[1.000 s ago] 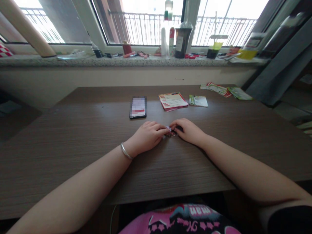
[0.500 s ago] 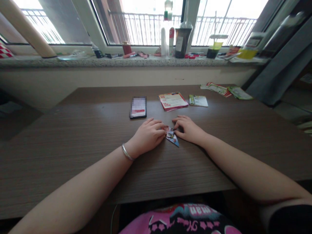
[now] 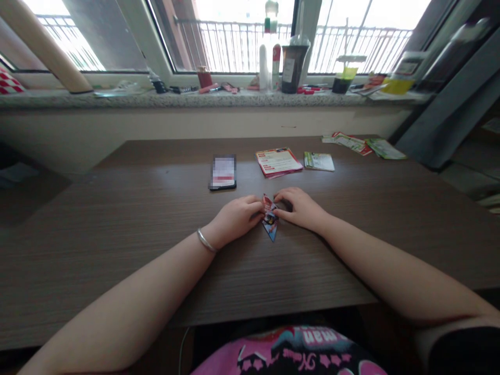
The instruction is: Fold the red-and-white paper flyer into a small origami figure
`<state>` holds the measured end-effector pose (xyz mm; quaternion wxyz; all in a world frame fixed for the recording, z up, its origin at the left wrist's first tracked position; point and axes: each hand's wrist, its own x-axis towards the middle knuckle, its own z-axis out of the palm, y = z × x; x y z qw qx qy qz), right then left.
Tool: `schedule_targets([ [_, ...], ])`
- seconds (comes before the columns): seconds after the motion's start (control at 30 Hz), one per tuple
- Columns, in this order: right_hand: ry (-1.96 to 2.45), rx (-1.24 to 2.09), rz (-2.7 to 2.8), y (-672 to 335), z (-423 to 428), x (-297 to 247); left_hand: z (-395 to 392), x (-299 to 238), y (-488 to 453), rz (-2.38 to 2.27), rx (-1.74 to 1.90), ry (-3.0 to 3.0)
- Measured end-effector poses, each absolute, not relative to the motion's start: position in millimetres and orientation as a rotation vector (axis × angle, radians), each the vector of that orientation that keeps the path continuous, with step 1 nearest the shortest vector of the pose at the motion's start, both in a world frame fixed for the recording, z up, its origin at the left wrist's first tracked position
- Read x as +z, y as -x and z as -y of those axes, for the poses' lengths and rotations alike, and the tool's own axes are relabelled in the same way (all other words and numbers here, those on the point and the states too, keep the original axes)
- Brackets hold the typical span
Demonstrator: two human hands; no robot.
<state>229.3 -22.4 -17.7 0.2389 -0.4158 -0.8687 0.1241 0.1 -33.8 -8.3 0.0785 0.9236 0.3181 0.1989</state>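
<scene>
A small piece of folded paper (image 3: 270, 219), printed in red, blue and white, lies on the table with a pointed end toward me. My left hand (image 3: 242, 214), a silver bangle on its wrist, has its fingertips closed on the paper's left edge. From the right, my right hand (image 3: 300, 207) holds the other edge, thumb against the paper's side and curled forefinger near its upper part. The fingertips cover part of the paper's edges.
Beyond my hands lie a phone (image 3: 223, 172), a stack of printed cards (image 3: 278, 161) and a smaller stack (image 3: 319, 161). More printed papers (image 3: 351, 143) are at the far right. Bottles, cups (image 3: 292, 67) and small items crowd the windowsill (image 3: 234, 100).
The folded paper has turned so that its point, earlier aimed right and toward me, now aims almost straight at me. Both hands have shifted slightly with it.
</scene>
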Motion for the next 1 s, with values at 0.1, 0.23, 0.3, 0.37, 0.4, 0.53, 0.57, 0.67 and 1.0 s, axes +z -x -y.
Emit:
schedule_targets([
  [0.1, 1.107, 0.302, 2.401, -229.3, 22.1, -20.9, 35.9, -7.7, -1.6, -0.977, 0.66, -2.702],
  [0.23, 1.124, 0.311, 2.375, -229.8, 22.3, -22.7, 38.2, -8.5, -3.6, -1.232, 0.689, -2.645],
  [0.3, 1.143, 0.31, 2.374, -230.3, 22.7, -22.5, 38.5, -9.2, -3.6, -1.311, 0.649, -2.655],
  [0.37, 1.152, 0.302, 2.382, -230.5, 23.5, -22.0, 38.0, -9.8, -3.0, -1.322, 0.613, -2.665],
  [0.4, 1.149, 0.299, 2.39, -230.6, 23.9, -21.9, 37.4, -10.0, -2.5, -1.319, 0.603, -2.662],
  [0.53, 1.115, 0.298, 2.427, -230.9, 24.1, -22.7, 34.3, -10.4, -1.0, -1.265, 0.605, -2.625],
  [0.57, 1.113, 0.306, 2.424, -231.1, 23.7, -23.1, 33.5, -10.3, -0.8, -1.241, 0.61, -2.616],
  [0.67, 1.097, 0.355, 2.396, -232.0, 21.7, -24.0, 32.0, -9.7, -1.1, -1.181, 0.635, -2.579],
  [1.0, 1.017, 0.424, 2.372, -234.0, 19.9, -25.2, 29.7, -11.4, -3.1, -1.039, 0.752, -2.467],
])
